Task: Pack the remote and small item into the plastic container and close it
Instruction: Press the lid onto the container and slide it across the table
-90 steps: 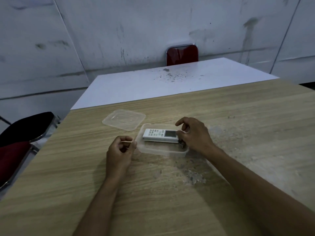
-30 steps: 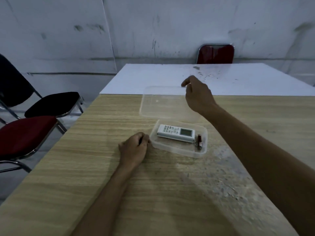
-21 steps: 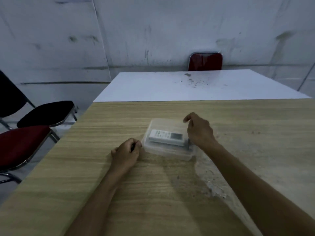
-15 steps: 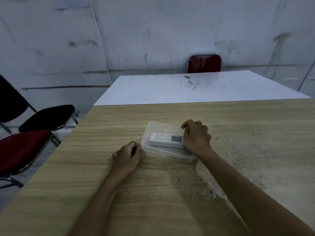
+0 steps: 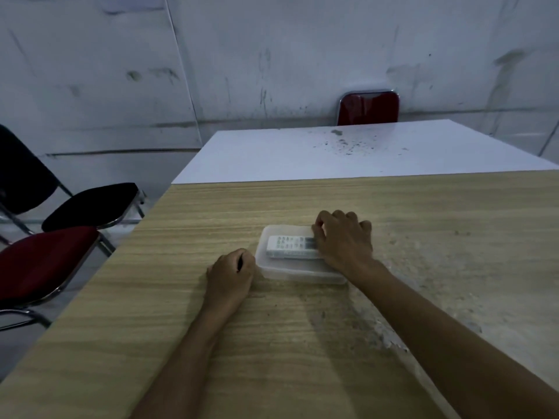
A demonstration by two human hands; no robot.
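Note:
A clear plastic container (image 5: 298, 272) sits on the wooden table (image 5: 302, 343) with its clear lid (image 5: 282, 230) lying on top. Through the lid I see the white remote (image 5: 289, 247) inside. The small item is hidden under my right hand. My right hand (image 5: 343, 240) lies on the right end of the lid, fingers curled over its far right corner. My left hand (image 5: 231, 275) rests in a loose fist on the table, touching the container's left end.
A white table (image 5: 332, 152) adjoins the wooden one at the far side, with dark specks on it and a red chair (image 5: 367, 107) behind. To the left stand a red-seated chair (image 5: 42, 261) and a black-seated chair (image 5: 90, 205). Pale worn patches mark the wood at right.
My right hand carried the lid from the air behind the container down onto it and now rests on its right end. My left hand stayed fisted beside the container.

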